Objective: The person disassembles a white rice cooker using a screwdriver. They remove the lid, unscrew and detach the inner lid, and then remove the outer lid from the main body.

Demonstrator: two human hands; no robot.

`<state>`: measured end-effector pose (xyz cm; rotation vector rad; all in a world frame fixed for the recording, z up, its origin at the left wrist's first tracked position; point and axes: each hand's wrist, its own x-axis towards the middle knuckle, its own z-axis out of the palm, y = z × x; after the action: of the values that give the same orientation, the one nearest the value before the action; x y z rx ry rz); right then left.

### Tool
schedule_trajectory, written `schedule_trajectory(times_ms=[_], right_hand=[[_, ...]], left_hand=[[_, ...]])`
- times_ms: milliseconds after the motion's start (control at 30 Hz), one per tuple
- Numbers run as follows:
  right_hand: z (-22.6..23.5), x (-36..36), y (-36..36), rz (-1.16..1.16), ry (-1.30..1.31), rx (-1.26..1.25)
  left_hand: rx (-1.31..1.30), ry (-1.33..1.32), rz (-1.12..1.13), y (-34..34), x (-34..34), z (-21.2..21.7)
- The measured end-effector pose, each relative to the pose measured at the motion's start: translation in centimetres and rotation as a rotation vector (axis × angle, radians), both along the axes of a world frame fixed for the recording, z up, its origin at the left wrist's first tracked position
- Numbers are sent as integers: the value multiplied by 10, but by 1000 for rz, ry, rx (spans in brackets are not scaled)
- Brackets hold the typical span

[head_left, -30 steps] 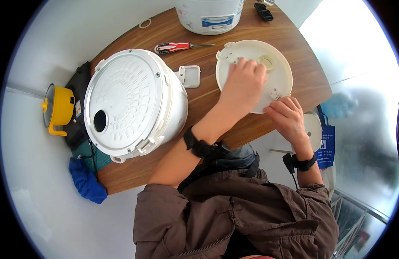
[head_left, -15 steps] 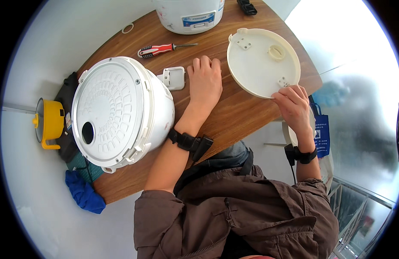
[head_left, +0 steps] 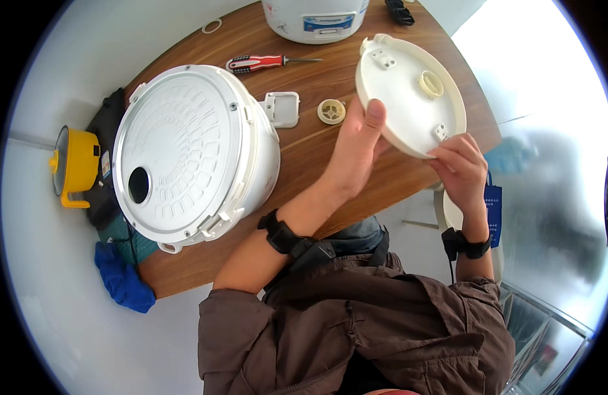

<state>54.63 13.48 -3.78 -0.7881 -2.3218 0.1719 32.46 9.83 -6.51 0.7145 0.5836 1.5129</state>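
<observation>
A round cream-white plastic lid cover is tilted, its inner side with a ring and screw posts facing me. Against its near left rim rests my left hand, thumb on the edge and fingers mostly hidden behind it. My right hand pinches the near right rim. A small round slotted cap lies on the table beside my left hand. To the left stands a white rice cooker, whose silver metal top plate has a dark round hole. A small white plastic tray-like part lies beside the cooker.
A red and black screwdriver and a pale ring lie on the wooden table. Another white appliance and a black part are at the back. At left are a yellow pot and a blue cloth.
My left hand has moved right from the table to the lid cover's rim, uncovering the small slotted cap. The cover is now tilted up from the table, my right hand still on its edge.
</observation>
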Motion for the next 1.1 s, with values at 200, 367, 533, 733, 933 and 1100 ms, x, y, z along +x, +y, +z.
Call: schedule_trajectory(times_ms=[200,367,533,733,933,1100], right_hand=[[-3,-30,-18,157,-48,-15],[-1,-56,-22,293,-184,-36],[61,-87,-6,374,-219,-13],[94,-202,101,306,-313,-31],[22,-302,140,279,-825,-87],[-5,-335,138,328,-904,16]], left_hand=[[-85,-272,35,-12,-2,5],[-105,-134,95,-20,-11,-12],[-280,-227,-33,-43,-24,-26],[-376,-262,-185,-56,-24,-31],[-398,-253,-206,-54,-21,-40],[-396,-228,-242,-53,-30,-30]])
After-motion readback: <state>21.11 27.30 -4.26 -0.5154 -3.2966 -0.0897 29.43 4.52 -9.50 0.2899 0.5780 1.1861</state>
